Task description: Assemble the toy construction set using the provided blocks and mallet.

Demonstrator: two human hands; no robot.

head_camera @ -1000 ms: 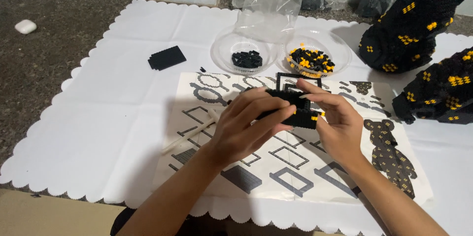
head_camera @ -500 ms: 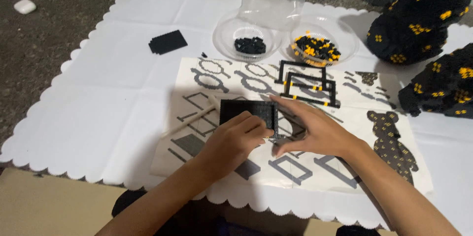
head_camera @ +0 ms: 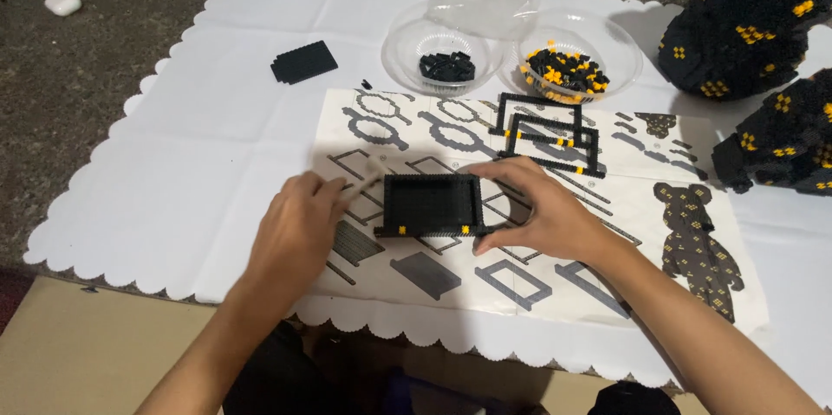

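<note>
We see the black brick tray [head_camera: 431,204] now uncovered on the instruction sheet [head_camera: 607,294], our left hand [head_camera: 295,229] drawn back off it, fingers loose and empty, our right hand [head_camera: 542,211] still pinching its right edge

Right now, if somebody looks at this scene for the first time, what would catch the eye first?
Probably the black brick tray with small yellow studs at the centre, lying on the printed instruction sheet, with the right hand gripping its right edge and the left hand just beside its left edge. Next come the big black-and-yellow brick figures at the far right and the two clear bowls of bricks at the top.
</note>
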